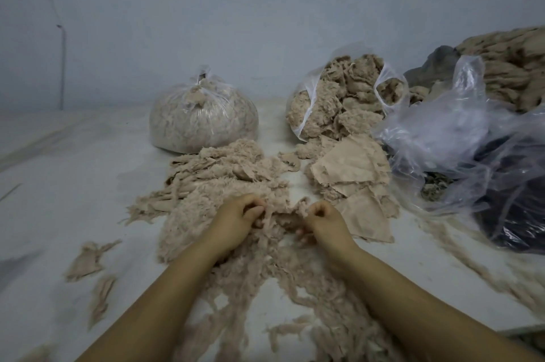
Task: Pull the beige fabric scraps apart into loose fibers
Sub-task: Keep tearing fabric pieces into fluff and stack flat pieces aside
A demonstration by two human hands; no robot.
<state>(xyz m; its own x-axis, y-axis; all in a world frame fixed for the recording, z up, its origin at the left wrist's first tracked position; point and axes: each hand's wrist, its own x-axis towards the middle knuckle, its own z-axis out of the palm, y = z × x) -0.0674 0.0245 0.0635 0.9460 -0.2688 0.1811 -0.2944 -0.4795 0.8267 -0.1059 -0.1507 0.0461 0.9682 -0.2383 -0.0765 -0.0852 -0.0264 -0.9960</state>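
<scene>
Beige scrap [284, 214], pinched betw. left hand [239, 218] & right hand [323, 221], looks light, soft, frays easily—prob. best gripped at edges.

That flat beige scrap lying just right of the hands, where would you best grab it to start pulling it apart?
Probably at the flat scrap's pointed near corner, coming from the right hand's side. That corner lies bare on the white surface, free of the fiber pile; its far edge tucks under other scraps.
</scene>
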